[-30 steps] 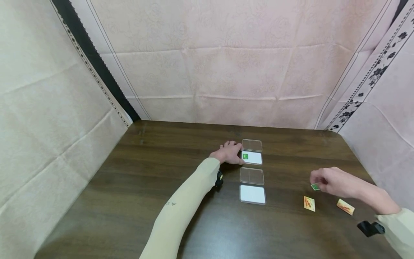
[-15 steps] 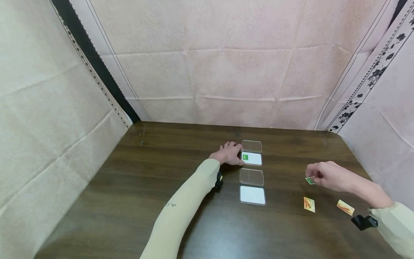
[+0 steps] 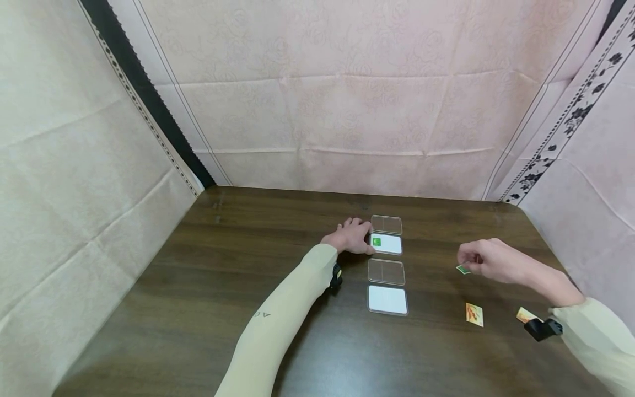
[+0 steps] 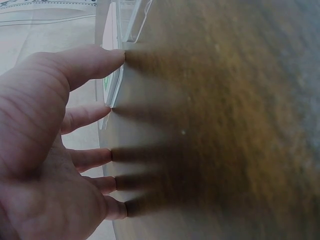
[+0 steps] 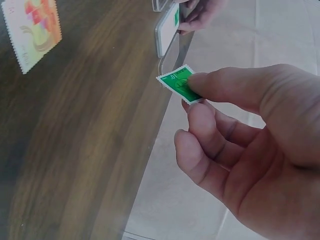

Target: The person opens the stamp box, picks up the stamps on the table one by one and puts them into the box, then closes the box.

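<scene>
My right hand (image 3: 496, 260) pinches a green stamp (image 5: 176, 81) with perforated white edges between thumb and forefinger, above the right side of the table. Fingers spread, my left hand (image 3: 350, 236) rests on the table, thumb and forefinger touching the left edge of a flat clear case with a white insert (image 3: 391, 243). Another green stamp (image 3: 376, 242) lies at the left of that insert. The clear lid (image 3: 386, 224) of this case is folded back behind it. Nearer stands a second case with a plain white insert (image 3: 387, 300) and its clear lid (image 3: 386, 272) laid open.
An orange-and-yellow stamp (image 3: 474, 314) lies on the dark wooden table (image 3: 278, 242) in front of the right hand. A second orange stamp (image 3: 525, 315) is partly covered by the black wrist camera (image 3: 543, 330). Pale cloth (image 3: 337, 116) hangs behind the table and on both sides.
My right hand has moved left and slightly away from me, carrying the green stamp toward the cases. The left hand and both cases have stayed in place.
</scene>
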### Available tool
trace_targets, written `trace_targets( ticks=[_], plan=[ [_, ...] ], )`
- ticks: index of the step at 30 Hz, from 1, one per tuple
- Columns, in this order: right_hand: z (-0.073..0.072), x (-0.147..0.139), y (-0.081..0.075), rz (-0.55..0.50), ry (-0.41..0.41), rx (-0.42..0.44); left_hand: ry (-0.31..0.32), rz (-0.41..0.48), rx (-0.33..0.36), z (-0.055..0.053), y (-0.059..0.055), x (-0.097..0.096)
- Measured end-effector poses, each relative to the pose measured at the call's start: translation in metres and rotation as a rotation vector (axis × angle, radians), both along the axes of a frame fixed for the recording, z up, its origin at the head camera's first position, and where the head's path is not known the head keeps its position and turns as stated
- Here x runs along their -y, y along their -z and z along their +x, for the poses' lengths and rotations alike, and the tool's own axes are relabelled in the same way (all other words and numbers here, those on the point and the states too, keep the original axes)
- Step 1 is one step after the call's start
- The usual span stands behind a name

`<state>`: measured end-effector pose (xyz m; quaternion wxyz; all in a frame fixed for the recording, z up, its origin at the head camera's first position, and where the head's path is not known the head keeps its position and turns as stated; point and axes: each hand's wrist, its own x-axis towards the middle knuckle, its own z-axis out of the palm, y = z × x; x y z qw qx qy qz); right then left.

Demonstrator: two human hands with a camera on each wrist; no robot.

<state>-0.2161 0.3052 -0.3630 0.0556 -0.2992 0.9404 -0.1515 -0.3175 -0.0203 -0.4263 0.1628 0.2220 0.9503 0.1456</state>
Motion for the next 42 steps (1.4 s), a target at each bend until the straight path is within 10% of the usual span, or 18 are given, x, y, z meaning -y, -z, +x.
trace_targets(
  ticks=[10,20,42],
  plan=[
    [-0.01,0.013,0.001,-0.042,-0.074,-0.115,0.001,0.004,-0.002,0.0,0.0,0.0],
    [-0.022,0.023,-0.003,-0.051,0.043,0.104,0.001,0.007,0.008,0.0,0.0,0.001],
    [-0.048,0.044,0.001,-0.039,0.035,0.131,-0.004,0.015,0.01,-0.001,0.001,0.0]
  ],
)
